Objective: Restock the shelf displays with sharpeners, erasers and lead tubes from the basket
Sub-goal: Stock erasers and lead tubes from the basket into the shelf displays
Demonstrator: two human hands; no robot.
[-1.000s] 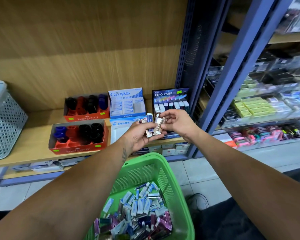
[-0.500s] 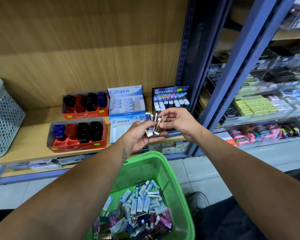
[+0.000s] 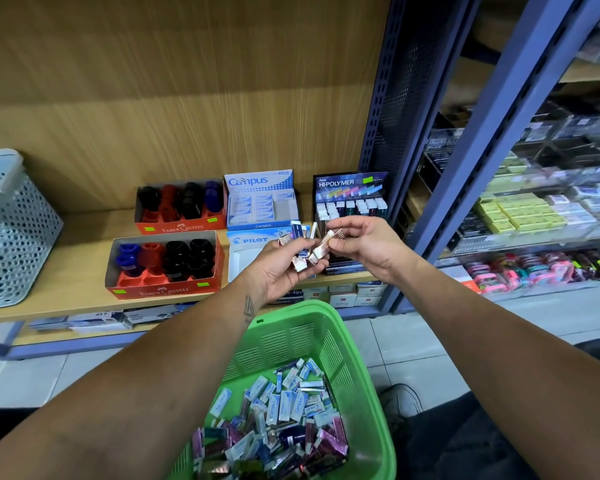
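Green slotted plastic basket (image 3: 326,327) at 6 o'clock holds a loose heap of flat eraser packs and glossy purple tubes. Above it, left hand (image 3: 281,268) cups a bunch of small clear lead tubes (image 3: 300,252), long axes fanned toward 12–1 o'clock. Right hand (image 3: 368,244) pinches one slim clear tube (image 3: 323,242), tilted, upper end toward 1 o'clock. Behind at 12, black Hi-Polymer cardboard display (image 3: 349,188) with upright tubes; at 11, blue Campus eraser box (image 3: 260,199); at 10, red Faber-Castell sharpener trays (image 3: 163,289).
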